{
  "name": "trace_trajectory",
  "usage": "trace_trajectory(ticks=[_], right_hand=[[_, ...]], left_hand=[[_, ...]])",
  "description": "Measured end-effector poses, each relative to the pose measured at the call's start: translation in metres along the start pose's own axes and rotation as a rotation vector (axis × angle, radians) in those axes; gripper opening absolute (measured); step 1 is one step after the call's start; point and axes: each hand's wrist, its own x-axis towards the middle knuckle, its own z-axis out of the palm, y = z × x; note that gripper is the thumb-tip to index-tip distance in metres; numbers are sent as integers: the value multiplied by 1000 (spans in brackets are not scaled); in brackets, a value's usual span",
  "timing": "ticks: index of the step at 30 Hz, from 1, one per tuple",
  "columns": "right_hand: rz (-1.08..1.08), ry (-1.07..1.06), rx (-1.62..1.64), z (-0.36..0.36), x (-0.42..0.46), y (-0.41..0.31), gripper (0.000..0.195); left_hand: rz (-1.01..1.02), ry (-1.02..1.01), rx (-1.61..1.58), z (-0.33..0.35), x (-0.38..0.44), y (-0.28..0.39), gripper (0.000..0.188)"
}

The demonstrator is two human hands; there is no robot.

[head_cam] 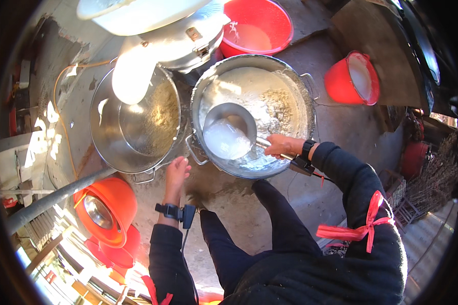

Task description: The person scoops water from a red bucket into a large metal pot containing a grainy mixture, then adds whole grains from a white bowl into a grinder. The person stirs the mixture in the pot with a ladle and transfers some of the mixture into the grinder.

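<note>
My right hand (284, 145) grips the handle of a large metal ladle (229, 133) that holds whitish, foamy liquid. The ladle is over or in a big metal pot (252, 60) containing pale liquid with froth and clumps at the surface. My left hand (177, 169) holds nothing, its fingers partly curled, just below the rim of a second metal pot (114, 129). That pot's inner wall and base are bare metal in part, with a brownish, grainy-looking area on the right side. Both pots have wire-like side handles.
A lidded metal vessel (183, 38) with a white basin (145, 19) on it stands at the top. Around are a red basin (252, 36), a red bucket (337, 82) of whitish liquid, and orange-red buckets (124, 198). A grey pipe (49, 202) and an orange hose (61, 114) lie left.
</note>
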Motion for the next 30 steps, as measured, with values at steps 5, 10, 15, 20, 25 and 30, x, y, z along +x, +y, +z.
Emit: trace_trajectory(ticks=[5,10,15,20,25,30], right_hand=[[-56,-54,133,3,-9,18,25],[-111,11,503,-1,13,26,19],[-122,68,883,-11,31,26,17],[-142,88,1372,-17,18,37,15],[-278,9,1892,39,-4,46,18],[-711,-58,2520,134,-13,-1,19]], left_hand=[[130,72,337,38,52,13,39],[50,66,532,51,69,7,23],[-73,18,429,54,75,3,24],[-76,-49,545,48,78,6,29],[-76,-150,527,43,79,8,30],[-186,-289,497,37,81,14,27]])
